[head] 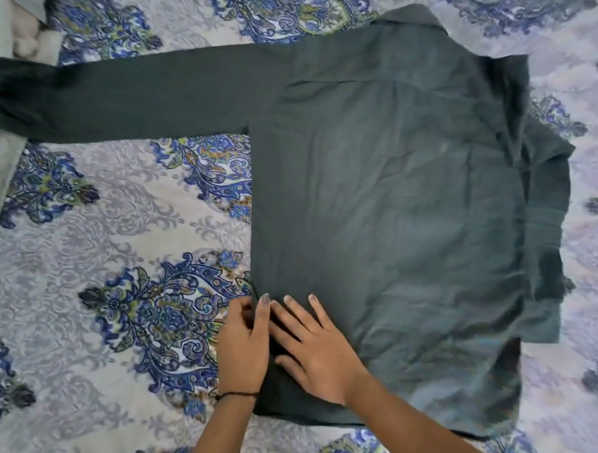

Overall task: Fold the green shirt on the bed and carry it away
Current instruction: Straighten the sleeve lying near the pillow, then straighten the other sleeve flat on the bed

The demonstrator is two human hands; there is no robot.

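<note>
The sleeve [130, 93] runs off the left edge, so we lose its cuff. The shirt [392, 188] blurs along its right side, and we cannot tell whether the left hand [243, 352] pinches the hem.

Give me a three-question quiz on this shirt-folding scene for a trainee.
1. True or false: one sleeve of the shirt lies stretched out across the bed.
2. Where are the left hand and right hand? A) at the collar B) at the shirt's near corner C) on the stretched sleeve
3. Fill in: the right hand lies ___ on the shirt, fingers spread.
Key: 1 true; 2 B; 3 flat.
</note>
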